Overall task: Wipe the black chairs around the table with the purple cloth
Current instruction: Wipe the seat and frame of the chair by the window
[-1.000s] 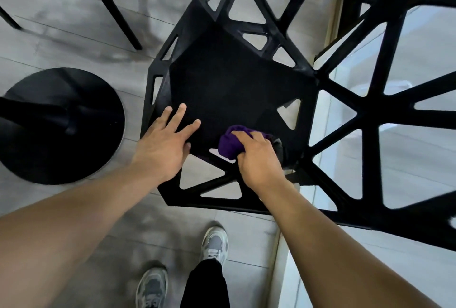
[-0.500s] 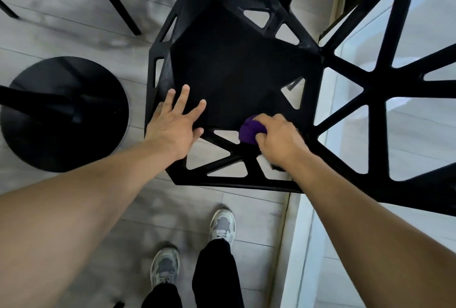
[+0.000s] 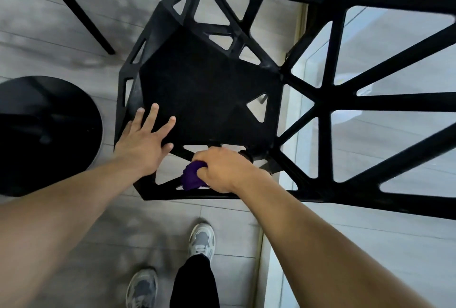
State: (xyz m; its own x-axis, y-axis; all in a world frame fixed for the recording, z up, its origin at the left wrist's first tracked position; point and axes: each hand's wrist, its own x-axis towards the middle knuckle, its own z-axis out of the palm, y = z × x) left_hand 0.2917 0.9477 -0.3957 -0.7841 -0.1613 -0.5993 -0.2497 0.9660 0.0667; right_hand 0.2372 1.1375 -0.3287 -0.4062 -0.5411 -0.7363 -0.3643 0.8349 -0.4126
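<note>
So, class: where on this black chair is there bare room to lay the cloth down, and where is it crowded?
The solid middle of the seat is bare, bordered by the left hand and the triangular openings at its far and right edges. The near edge is crowded: the right hand grips the purple cloth there.

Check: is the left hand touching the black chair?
Touching. Head view: left hand lies flat on the black chair at its seat edge, fingers spread across it.

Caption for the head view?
Right hand presses purple cloth on near edge of black chair; left hand rests flat on its seat.
</note>
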